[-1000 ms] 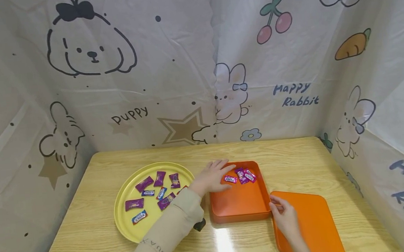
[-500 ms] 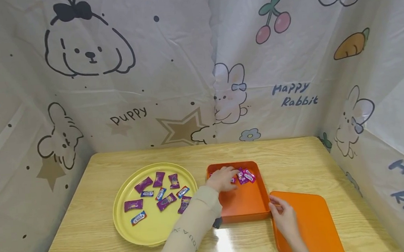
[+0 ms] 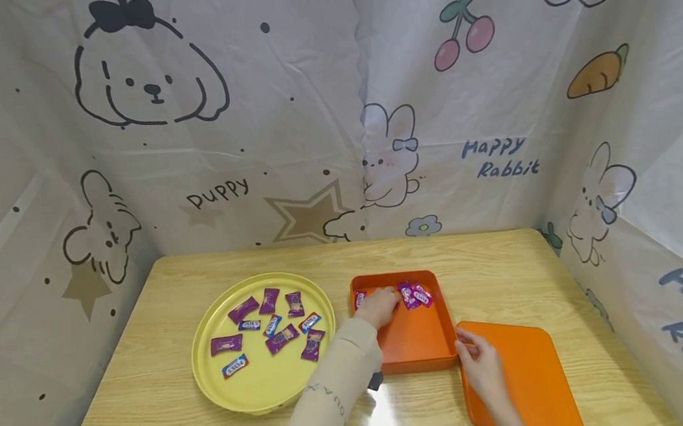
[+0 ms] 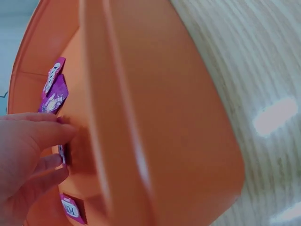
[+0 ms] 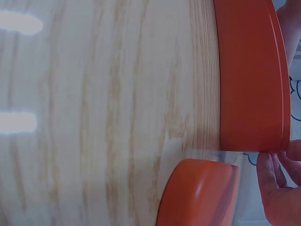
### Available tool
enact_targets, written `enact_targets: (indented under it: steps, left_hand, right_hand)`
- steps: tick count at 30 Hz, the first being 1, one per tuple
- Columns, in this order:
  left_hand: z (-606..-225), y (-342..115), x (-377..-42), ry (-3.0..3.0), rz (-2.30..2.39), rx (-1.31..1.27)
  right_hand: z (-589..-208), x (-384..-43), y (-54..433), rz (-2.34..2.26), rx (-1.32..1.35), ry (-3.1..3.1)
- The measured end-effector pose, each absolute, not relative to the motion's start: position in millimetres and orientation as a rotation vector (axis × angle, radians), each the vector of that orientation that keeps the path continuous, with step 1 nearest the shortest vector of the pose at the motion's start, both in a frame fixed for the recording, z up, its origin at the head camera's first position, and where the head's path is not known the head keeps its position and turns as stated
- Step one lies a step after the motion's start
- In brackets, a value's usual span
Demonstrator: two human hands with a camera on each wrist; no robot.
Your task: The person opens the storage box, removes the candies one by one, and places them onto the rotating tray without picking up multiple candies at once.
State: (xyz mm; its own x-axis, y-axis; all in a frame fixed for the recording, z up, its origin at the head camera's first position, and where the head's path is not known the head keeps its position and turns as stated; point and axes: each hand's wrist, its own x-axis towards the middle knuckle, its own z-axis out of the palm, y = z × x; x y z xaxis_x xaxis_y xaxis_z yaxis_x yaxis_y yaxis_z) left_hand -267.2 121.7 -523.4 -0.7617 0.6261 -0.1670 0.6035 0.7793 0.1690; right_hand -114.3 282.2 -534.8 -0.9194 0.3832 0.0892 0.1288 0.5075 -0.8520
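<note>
My left hand (image 3: 379, 305) reaches into the orange box (image 3: 413, 344). In the left wrist view its thumb and fingers (image 4: 51, 179) pinch a small pink wrapped candy (image 4: 62, 153), mostly hidden by them. Two more pink-purple candies (image 3: 409, 296) lie together to its right against the back of the box. Another pink candy (image 3: 360, 299) sits by the left wall. At the box's right side, my right hand (image 3: 481, 368) touches the outer wall near the front corner with its fingertips, as the right wrist view also shows.
An orange lid (image 3: 529, 375) lies right of the box, under the right forearm. A round yellow tray (image 3: 253, 387) at the left bears several purple candies (image 3: 227, 344) and several blue-and-red candies (image 3: 235, 366). Patterned cloth (image 3: 309, 108) surrounds the wooden table (image 3: 163, 320).
My left hand has moved right and down into the box, its fingers closing on the candy. A candy by the left wall has come into view. The right hand stays put.
</note>
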Motion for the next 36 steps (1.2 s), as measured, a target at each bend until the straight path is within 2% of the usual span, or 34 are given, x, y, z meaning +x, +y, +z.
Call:
enact_targets:
  steps: [20,36]
  left_hand:
    - [-526.3,123.4,-262.1,2.811,0.121,0.9]
    - [-521.1,121.1,-259.9,2.836,0.109,0.954]
  right_hand:
    - [-534.3,-113.2,282.4,1.358,-0.417,-2.504]
    - [-533.9,-113.4,281.2,1.353,-0.416,-2.493]
